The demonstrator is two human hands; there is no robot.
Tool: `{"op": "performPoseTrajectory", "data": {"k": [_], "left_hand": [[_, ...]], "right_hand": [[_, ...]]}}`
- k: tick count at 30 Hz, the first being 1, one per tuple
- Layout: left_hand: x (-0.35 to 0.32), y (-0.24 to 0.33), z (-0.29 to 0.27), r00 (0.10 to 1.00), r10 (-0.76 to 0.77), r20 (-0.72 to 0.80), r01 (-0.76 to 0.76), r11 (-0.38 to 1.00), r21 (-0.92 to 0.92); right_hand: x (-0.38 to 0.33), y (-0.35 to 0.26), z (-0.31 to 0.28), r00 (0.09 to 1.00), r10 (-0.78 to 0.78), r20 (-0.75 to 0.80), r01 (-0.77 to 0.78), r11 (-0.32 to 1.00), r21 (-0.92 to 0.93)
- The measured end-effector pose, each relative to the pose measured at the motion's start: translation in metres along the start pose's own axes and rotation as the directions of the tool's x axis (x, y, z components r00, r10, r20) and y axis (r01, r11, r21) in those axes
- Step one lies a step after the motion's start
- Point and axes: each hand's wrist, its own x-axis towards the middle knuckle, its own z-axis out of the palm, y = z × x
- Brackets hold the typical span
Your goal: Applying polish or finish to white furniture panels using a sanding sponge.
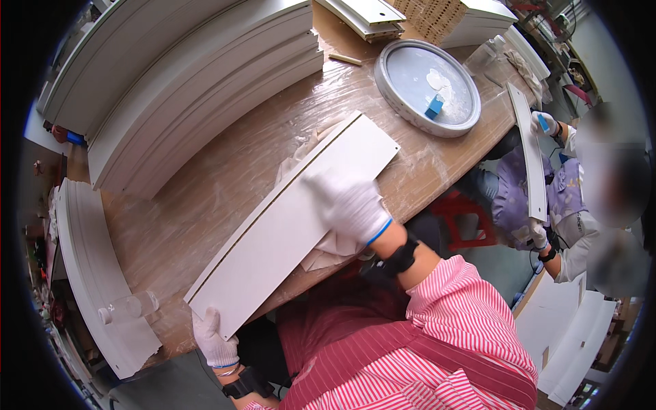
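A long white board [287,225] with a dark groove along its far edge lies aslant on the table in front of me, over a crumpled pale cloth [328,254]. My left hand [217,338], in a white knit glove, grips the board's near-left end, with the thumb on top. Resting on the board's upper face right of the middle is my gloved right hand [350,208]. Motion smears its fingers, and whatever might be under them is hidden.
A round grey tray [393,85] holds white paste and a blue block [434,107]. Stacked white boards [205,96] stand at the far left, with more boards [102,273] and a clear bottle [130,307] nearer. At right, a co-worker holds a white board [529,154].
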Motion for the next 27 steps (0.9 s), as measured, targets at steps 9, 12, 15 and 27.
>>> {"op": "performPoseTrajectory", "data": {"k": [9,12,15,27], "left_hand": [[-0.002,0.003,0.007,0.999,0.025,-0.023,-0.024,0.999,0.023],[-0.003,0.002,0.009,0.998,0.029,-0.05,-0.027,0.999,0.035],[0.0,0.001,0.012,0.996,0.056,-0.066,-0.053,0.998,0.041],[0.002,-0.002,0.008,0.998,0.066,0.004,-0.066,0.994,-0.084]], "right_hand": [[0.034,0.098,-0.03,0.924,0.084,-0.373,-0.122,0.989,-0.08],[0.046,0.074,-0.012,0.91,0.166,-0.379,-0.208,0.975,-0.071],[0.032,0.011,0.004,0.991,0.051,-0.124,-0.055,0.998,-0.033],[0.041,0.023,-0.001,0.929,0.147,-0.34,-0.178,0.982,-0.059]]}}
